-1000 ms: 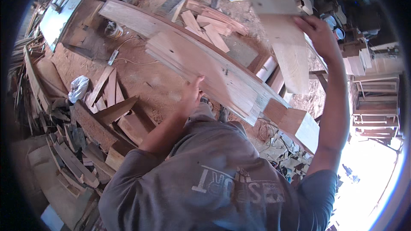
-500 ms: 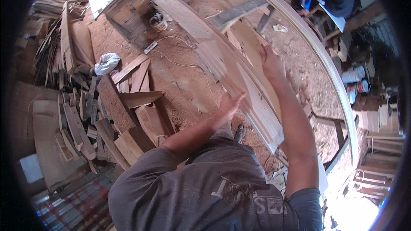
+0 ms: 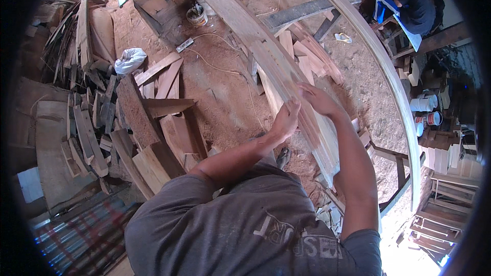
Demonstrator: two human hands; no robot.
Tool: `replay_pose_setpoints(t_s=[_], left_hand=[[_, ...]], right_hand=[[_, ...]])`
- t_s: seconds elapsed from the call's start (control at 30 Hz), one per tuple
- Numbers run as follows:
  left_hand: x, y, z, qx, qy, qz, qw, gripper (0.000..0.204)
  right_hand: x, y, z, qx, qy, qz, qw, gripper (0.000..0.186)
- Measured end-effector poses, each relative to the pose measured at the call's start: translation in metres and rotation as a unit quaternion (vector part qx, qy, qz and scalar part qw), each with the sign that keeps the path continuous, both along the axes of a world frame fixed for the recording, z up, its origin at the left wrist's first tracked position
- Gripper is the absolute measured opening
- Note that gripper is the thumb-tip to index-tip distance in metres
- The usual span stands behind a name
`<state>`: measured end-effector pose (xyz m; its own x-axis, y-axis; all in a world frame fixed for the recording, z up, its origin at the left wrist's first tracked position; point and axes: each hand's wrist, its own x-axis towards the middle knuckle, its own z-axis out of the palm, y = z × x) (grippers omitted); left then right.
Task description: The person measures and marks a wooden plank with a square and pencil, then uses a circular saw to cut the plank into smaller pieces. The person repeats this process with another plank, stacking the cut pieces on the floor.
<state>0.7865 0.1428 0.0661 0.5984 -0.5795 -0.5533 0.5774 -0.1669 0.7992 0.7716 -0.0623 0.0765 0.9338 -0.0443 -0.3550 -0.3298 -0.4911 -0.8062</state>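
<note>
"What do the hands have, from your end?"

"A stack of thin planks (image 3: pixel 276 69), lying along the lower-right stretch of what looks like a long board (image 3: pixel 226 10). The board's upper-left end sticks out bare past the stack. I have the left hand (image 3: pixel 287 119) at the stack's left edge, fingers bent, and the right hand (image 3: pixel 319 101) coming over the right edge with its fingers on the wood. They nearly meet. Whether either one grips a plank or only rests there, I can't tell; the undersides are hidden."

"How would you work it well?"

"I'd treat it as steadying the planks between two sides. Press evenly from both edges, keep the fingertips out of the gaps between layers, and keep the push along the board's length so nothing skids off its right edge. Spreading the hands further apart should give better control of the stack's ends; so close together, they leave the ends free to swing."

"And the wood itself?"

"Pale, with pinkish-brown streaks running lengthwise. The layers look stepped rather than flush, and the lower-right end is whitish in the light. Too small to judge the grain."
</note>
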Motion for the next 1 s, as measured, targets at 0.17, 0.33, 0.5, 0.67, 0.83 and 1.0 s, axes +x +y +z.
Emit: replay_pose_setpoints(t_s=[0.17, 0.33, 0.5, 0.67, 0.83, 1.0], left_hand=[[-0.005, -0.002, -0.026, -0.056, -0.014, 0.042, 0.997, 0.064], [-0.01, 0.003, -0.039, -0.068, 0.007, 0.084, 0.994, 0.064], [-0.013, 0.015, -0.039, -0.007, 0.036, 0.114, 0.993, 0.071], [-0.01, 0.037, -0.078, 0.046, 0.055, 0.109, 0.991, 0.084], [-0.009, 0.036, -0.118, -0.025, 0.11, 0.125, 0.986, 0.081], [-0.011, 0.032, -0.078, -0.094, 0.097, 0.132, 0.982, 0.07]], right_hand=[[-0.052, 0.003, 0.002, -0.012, 0.026, 0.004, 1.0, 0.099], [-0.061, -0.003, -0.003, 0.025, 0.043, -0.051, 0.997, 0.092], [-0.082, -0.043, -0.016, -0.105, 0.0, -0.129, 0.986, 0.069], [-0.076, -0.044, 0.001, -0.218, 0.032, -0.068, 0.973, 0.063], [-0.085, -0.066, -0.023, -0.163, -0.032, -0.07, 0.984, 0.065], [-0.086, -0.036, 0.0, -0.154, 0.009, -0.088, 0.984, 0.061]])
